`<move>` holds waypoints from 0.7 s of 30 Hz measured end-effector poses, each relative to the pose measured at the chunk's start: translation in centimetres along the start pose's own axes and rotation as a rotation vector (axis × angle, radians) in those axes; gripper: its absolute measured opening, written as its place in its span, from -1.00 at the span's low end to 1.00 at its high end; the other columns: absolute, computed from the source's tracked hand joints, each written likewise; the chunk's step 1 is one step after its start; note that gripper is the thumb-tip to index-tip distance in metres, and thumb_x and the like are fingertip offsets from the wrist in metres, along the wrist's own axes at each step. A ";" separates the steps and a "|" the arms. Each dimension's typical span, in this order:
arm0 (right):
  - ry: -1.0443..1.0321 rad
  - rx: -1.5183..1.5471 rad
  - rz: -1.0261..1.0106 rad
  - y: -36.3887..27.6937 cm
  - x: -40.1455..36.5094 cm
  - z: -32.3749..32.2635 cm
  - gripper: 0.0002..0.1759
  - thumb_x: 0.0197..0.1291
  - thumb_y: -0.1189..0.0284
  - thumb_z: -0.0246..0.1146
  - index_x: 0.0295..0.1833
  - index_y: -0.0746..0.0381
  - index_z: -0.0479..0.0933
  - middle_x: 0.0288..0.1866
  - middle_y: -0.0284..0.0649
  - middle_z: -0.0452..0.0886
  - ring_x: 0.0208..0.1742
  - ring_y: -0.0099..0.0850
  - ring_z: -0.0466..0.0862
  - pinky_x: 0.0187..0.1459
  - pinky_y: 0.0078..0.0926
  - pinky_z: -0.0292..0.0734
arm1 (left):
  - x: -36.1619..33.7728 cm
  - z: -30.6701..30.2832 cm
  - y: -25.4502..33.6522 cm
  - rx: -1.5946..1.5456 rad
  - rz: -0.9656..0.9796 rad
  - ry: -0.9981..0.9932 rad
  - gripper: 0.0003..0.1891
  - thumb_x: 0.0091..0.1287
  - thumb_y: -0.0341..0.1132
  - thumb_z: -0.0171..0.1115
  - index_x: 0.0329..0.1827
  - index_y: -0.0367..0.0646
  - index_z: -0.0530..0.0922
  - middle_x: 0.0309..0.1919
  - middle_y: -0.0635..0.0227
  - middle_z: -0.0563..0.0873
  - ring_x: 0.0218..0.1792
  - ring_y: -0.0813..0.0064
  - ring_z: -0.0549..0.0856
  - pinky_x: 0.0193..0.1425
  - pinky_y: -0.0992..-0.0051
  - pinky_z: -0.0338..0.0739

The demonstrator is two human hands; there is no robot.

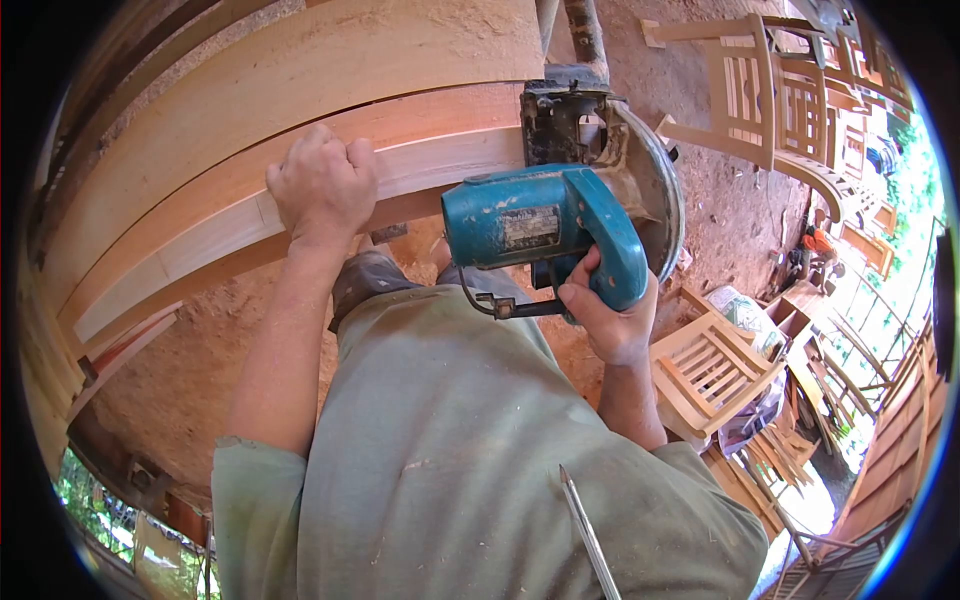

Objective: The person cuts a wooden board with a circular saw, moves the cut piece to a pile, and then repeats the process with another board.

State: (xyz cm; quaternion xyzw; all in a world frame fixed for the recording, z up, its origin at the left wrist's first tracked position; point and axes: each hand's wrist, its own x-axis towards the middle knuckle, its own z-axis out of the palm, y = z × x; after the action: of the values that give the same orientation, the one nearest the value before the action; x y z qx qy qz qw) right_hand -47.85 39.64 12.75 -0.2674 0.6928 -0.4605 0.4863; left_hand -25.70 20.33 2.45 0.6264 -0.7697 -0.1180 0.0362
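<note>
A teal circular saw (515, 222) lies across the right end of the wooden boards, with its round blade guard (655, 180) on the far right side. My right hand (612, 310) is wrapped round its rear handle. On the left, my left hand (325, 185) rests closed on the light narrow board (430, 165), its fingers curled down; whether it grips the board's edge or anything else is hidden. Beside that board lies a wider plank (330, 65). The saw's black cord (535, 310) runs back under my right hand.
Wooden chairs (745, 90) stand at the upper right. A slatted seat (712, 372) and scrap wood (780, 450) lie to the right on the dirt floor (215, 360). A pointed metal rod (588, 530) shows in front of my shirt.
</note>
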 end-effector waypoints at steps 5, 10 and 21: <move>-0.002 0.009 0.008 0.1 0.2 0.0 -0.68 0.02 0.69 0.41 -0.13 0.29 0.48 -0.39 -0.41 0.55 -0.39 -0.69 0.49 -0.36 -0.68 0.39 | 0.1 0.1 0.0 0.001 -0.010 0.003 -0.68 0.30 -0.13 0.00 -0.40 -0.19 0.59 -0.29 0.11 0.72 -0.15 0.06 0.69 -0.01 0.10 0.42; -0.008 0.024 0.016 -0.2 0.3 0.1 -0.68 0.02 0.68 0.42 -0.13 0.29 0.48 -0.38 -0.41 0.56 -0.39 -0.69 0.49 -0.36 -0.68 0.40 | 0.1 0.2 -0.1 -0.006 -0.012 -0.008 -0.68 0.29 -0.14 0.00 -0.40 -0.19 0.59 -0.29 0.13 0.72 -0.14 0.07 0.69 -0.01 0.09 0.43; -0.015 -0.008 -0.025 -0.2 1.1 0.3 -0.70 0.01 0.67 0.42 -0.16 0.29 0.48 -0.39 -0.40 0.55 -0.39 -0.68 0.50 -0.36 -0.66 0.41 | 0.3 0.5 -0.4 -0.002 0.008 0.009 -0.68 0.30 -0.14 0.00 -0.42 -0.21 0.58 -0.29 0.13 0.71 -0.15 0.08 0.68 -0.01 0.09 0.41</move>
State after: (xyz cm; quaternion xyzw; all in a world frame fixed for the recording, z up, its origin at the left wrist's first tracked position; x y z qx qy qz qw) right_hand -48.05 38.58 12.41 -0.2815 0.6873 -0.4620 0.4847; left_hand -25.50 20.02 1.84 0.6238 -0.7719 -0.1157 0.0410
